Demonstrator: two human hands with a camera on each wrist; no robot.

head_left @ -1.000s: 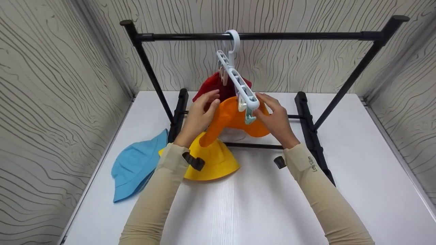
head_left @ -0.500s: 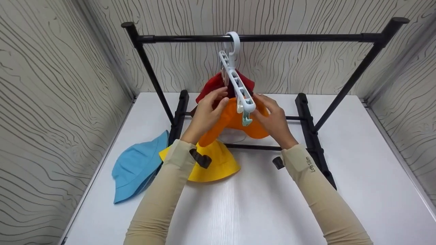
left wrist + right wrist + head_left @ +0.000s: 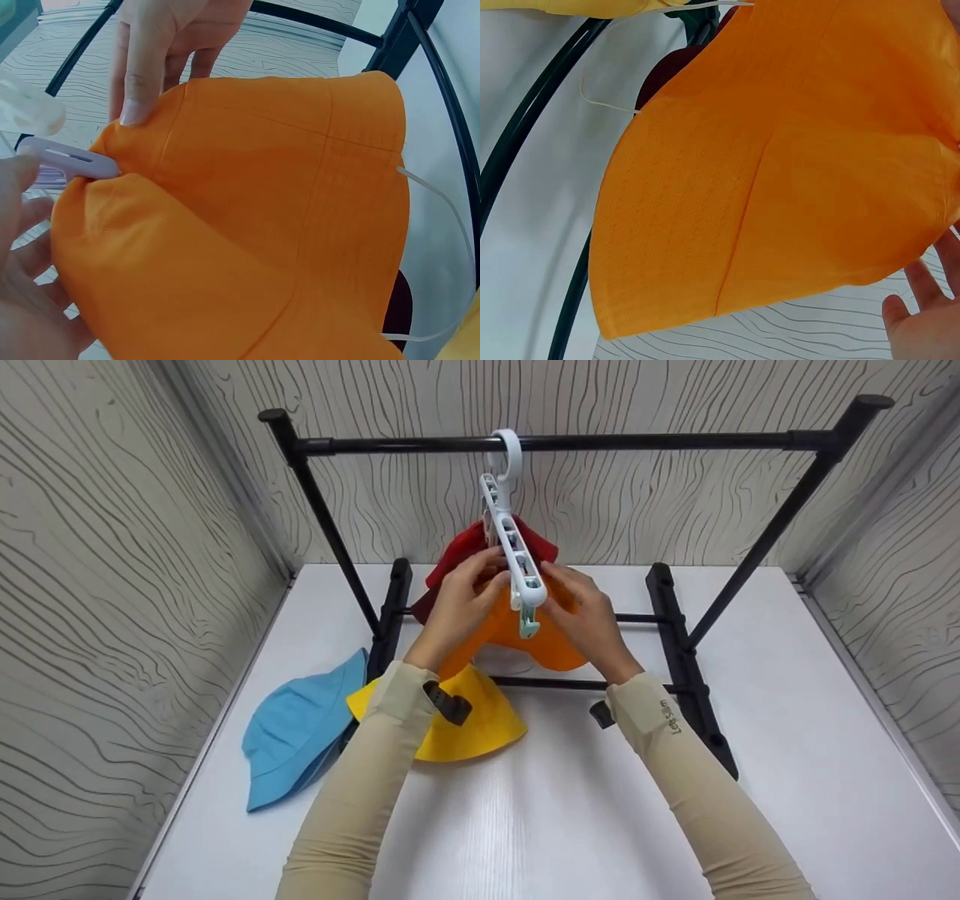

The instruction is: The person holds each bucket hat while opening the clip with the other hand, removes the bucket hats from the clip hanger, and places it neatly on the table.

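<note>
An orange hat (image 3: pixel 559 652) hangs from a white clip hanger (image 3: pixel 512 540), its crown caught in a pale purple clip (image 3: pixel 71 159). My left hand (image 3: pixel 461 607) is beside the hat's left side, fingers loosely bent; in the left wrist view they are spread near the crown and clip. On the other side, my right hand (image 3: pixel 585 619) touches the orange cloth with its fingertips. In the right wrist view its fingers lie by the crown's edge, partly hidden. Behind the orange hat hangs a red hat (image 3: pixel 457 559). A pale green clip (image 3: pixel 529 626) dangles at the hanger's near end.
The hanger hooks over the bar of a black rack (image 3: pixel 660 442) on a white table (image 3: pixel 570 810). A yellow hat (image 3: pixel 480 724) and a blue hat (image 3: pixel 300 727) lie at the left front. Patterned walls (image 3: pixel 112 585) stand around the table.
The hanger's near end has swung left, carrying the orange hat with it. My left hand has moved a little right and closer to the hanger; my right hand has shifted left.
</note>
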